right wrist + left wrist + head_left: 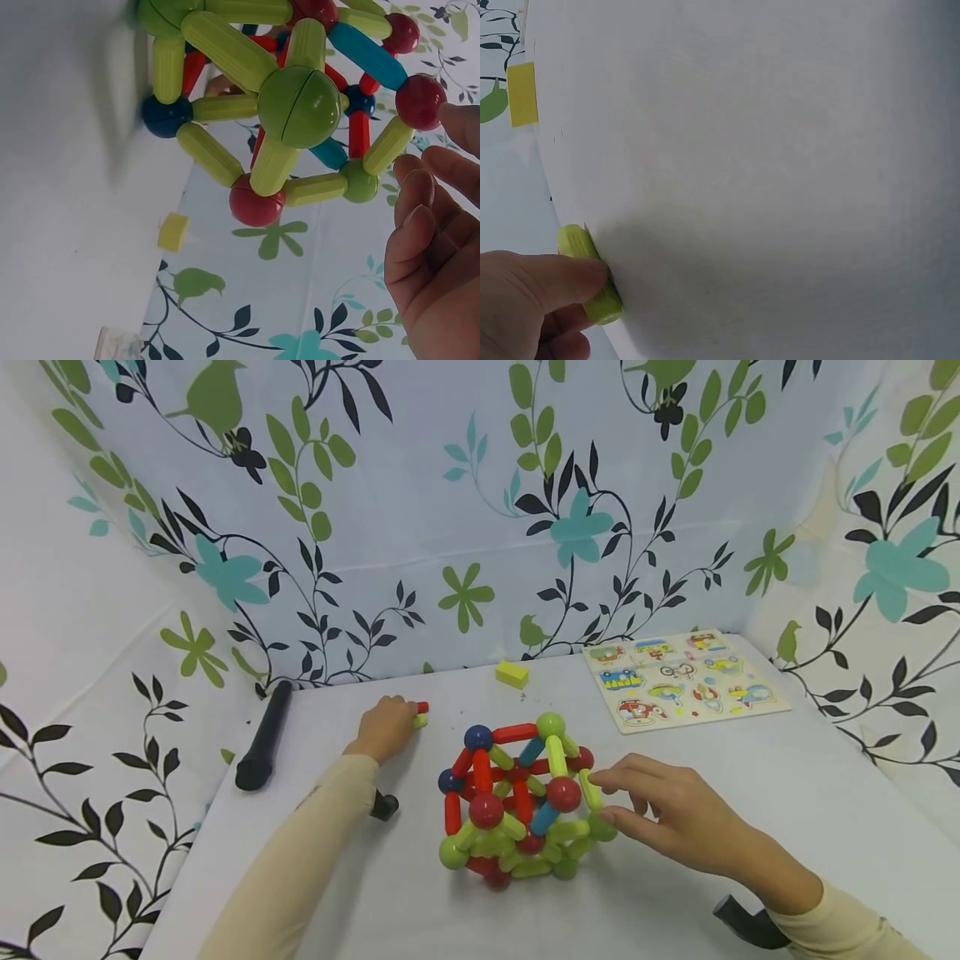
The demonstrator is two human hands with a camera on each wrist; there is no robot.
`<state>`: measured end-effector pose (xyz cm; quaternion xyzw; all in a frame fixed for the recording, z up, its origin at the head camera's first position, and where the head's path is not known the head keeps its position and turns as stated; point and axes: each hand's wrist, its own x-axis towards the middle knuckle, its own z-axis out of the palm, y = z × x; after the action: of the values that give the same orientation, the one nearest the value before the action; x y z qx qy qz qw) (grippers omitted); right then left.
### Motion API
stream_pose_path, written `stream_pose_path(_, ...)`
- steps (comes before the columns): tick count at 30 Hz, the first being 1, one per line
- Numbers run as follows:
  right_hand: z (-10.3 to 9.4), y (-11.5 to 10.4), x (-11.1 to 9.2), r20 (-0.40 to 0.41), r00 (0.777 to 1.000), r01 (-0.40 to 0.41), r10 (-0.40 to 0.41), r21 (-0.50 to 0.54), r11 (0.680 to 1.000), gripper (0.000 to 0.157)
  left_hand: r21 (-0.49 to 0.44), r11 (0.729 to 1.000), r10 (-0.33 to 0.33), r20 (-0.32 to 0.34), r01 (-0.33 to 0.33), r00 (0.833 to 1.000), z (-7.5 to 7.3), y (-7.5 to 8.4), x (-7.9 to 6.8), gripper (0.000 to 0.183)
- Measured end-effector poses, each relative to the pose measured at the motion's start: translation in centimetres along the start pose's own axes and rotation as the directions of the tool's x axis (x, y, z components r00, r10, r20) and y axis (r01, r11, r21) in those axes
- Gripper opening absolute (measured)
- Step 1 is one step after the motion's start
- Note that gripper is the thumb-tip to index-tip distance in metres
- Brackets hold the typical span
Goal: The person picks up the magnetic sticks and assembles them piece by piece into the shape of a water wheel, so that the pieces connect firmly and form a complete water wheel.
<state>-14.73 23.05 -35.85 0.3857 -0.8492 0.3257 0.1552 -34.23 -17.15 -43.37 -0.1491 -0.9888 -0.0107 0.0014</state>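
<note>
A ball-and-rod toy structure stands mid-table, with a red ball at its right corner and a dark blue ball on top left. Beside its right side is my right hand, fingers loosely bent, fingertips close to a light green rod. In the right wrist view the fingers show near a red ball, gripping nothing. Farther back on the left, my left hand pinches a light green rod down at the tabletop. A red rod pokes out beside it, mostly hidden by the fingers.
A yellow block lies near the table's back edge. At back right is a picture puzzle board. A black microphone-like object rests along the left edge. Patterned cloth hangs behind the white table.
</note>
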Motion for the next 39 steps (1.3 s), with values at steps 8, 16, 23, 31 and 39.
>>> stream_pose_path(8, 0.5, -0.2, -0.2, 0.026, 1.000, -0.009, 0.009, 0.023, 1.000, 0.035, -0.112, 0.991, 0.057, -0.129, -0.072, 0.990, -1.8, 1.2, -2.6, 0.022)
stream_pose_path(16, 0.4, -0.1, 0.0, 0.014, 1.000, -0.002, 0.001, 0.023, 1.000, 0.038, -0.224, 0.881, 0.273, -0.476, -0.416, 0.836, -10.9, 6.2, -9.0, 0.022)
stream_pose_path(23, 0.4, 0.0, -0.1, -0.001, 1.000, 0.005, -0.005, 0.027, 1.000, 0.039, -0.126, 0.684, 0.581, -0.502, -0.718, 0.641, -14.2, 12.3, -12.9, 0.029)
stream_pose_path(31, 0.6, 0.1, 0.0, -0.009, 0.999, 0.050, -0.050, 0.052, 0.997, 0.039, -0.134, 0.670, 0.637, -0.402, -0.731, 0.658, -13.3, 14.7, -13.6, 0.025)
stream_pose_path(39, 0.6, 0.1, 0.0, 0.000, 0.998, 0.060, -0.060, 0.055, 0.997, 0.039, -0.036, 0.720, 0.652, -0.309, -0.694, 0.692, -13.4, 15.8, -13.9, 0.023)
